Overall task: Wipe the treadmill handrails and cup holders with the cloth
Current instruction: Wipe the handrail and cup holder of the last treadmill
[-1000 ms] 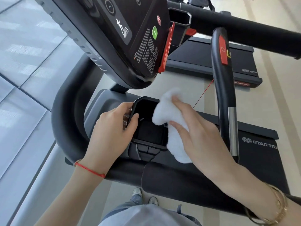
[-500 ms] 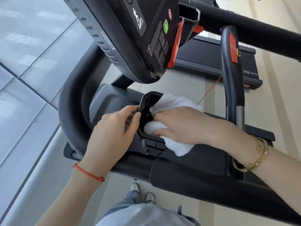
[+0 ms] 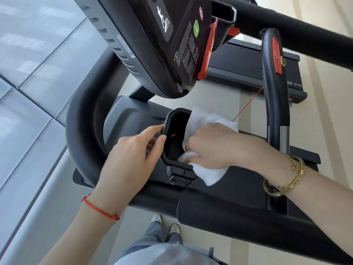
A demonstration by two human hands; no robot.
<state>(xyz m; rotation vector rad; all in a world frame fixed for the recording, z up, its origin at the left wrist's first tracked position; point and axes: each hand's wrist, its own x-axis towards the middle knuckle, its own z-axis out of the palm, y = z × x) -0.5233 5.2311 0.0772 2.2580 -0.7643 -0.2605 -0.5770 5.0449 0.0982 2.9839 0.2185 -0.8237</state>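
Note:
A black cup holder point(image 3: 172, 131) sits below the tilted treadmill console point(image 3: 152, 41). My left hand point(image 3: 131, 157) grips the holder's left rim with thumb and fingers. My right hand point(image 3: 214, 148) holds a white cloth point(image 3: 208, 174) bunched under its curled fingers and pushes it into the holder's right side. Part of the cloth hangs over the rim towards me and part sticks out behind the hand. A thick black handrail point(image 3: 84, 127) curves round the left, and its padded front bar point(image 3: 248, 222) crosses below my wrists.
An upright black grip point(image 3: 275, 88) with a red button and a metal sensor stands right of my right hand. A red safety cord point(image 3: 248, 104) runs from the console. A second treadmill point(image 3: 248, 64) lies behind. Grey floor tiles point(image 3: 38, 73) are at the left.
My right hand has turned palm down and pushed the cloth into the cup holder, then a little deeper. My left hand has kept its grip on the rim. The camera has moved closer.

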